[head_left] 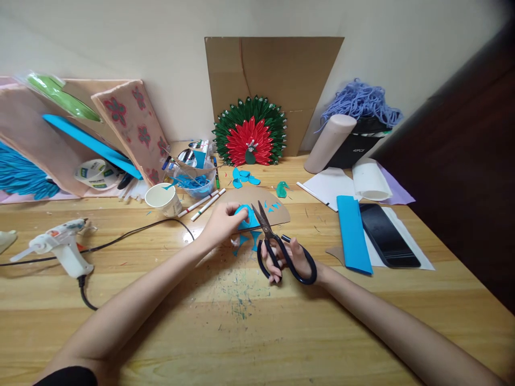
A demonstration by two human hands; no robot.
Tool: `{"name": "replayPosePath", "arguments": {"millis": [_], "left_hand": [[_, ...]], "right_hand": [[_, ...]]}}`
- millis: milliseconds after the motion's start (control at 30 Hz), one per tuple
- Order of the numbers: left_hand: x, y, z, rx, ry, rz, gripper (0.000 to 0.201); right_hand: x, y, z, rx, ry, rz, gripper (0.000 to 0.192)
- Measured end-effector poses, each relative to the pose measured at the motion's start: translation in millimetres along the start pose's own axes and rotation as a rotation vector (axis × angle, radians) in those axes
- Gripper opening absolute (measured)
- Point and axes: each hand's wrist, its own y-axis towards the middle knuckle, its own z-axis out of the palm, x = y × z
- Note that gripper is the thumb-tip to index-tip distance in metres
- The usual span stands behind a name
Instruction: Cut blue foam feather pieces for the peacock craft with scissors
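My left hand [223, 224] pinches a piece of bright blue paper [254, 220] above the front of a cardboard piece [279, 215]. In my right hand [287, 260] is a pair of scissors [265, 225] with black handles, my fingers through the loops. Its blades are parted and point away from me, just right of the blue paper. Small blue scraps [241, 244] lie below my left hand, and more sit on the cardboard. Behind are several cut blue petal shapes [245, 177] and a small green bird-shaped cutout [282, 188].
A red and green peacock fan [251, 134] leans on a cardboard sheet [277, 69] at the back. At left are a glue gun [66, 246] with its cord, a paper cup [163, 199] and markers [207, 206]. Folded blue paper [354, 236] and a phone [390, 236] lie right.
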Motion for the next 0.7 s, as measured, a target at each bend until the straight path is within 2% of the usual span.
{"name": "replayPosePath", "arguments": {"millis": [167,400,700], "left_hand": [[-3.0,-0.4,-2.0,-0.090,0.054,0.008,0.025],[-7.9,-4.2,1.9,-0.052,0.024,-0.031,0.024],[-8.1,-6.4,3.5,-0.014,-0.012,-0.025,0.025]], "right_hand": [[2.9,-2.7,3.5,0.059,-0.061,-0.015,0.075],[13.7,-5.7,14.8,-0.031,-0.109,0.031,0.074],[9.6,-5.4,15.1,-0.068,-0.152,0.004,0.071]]}}
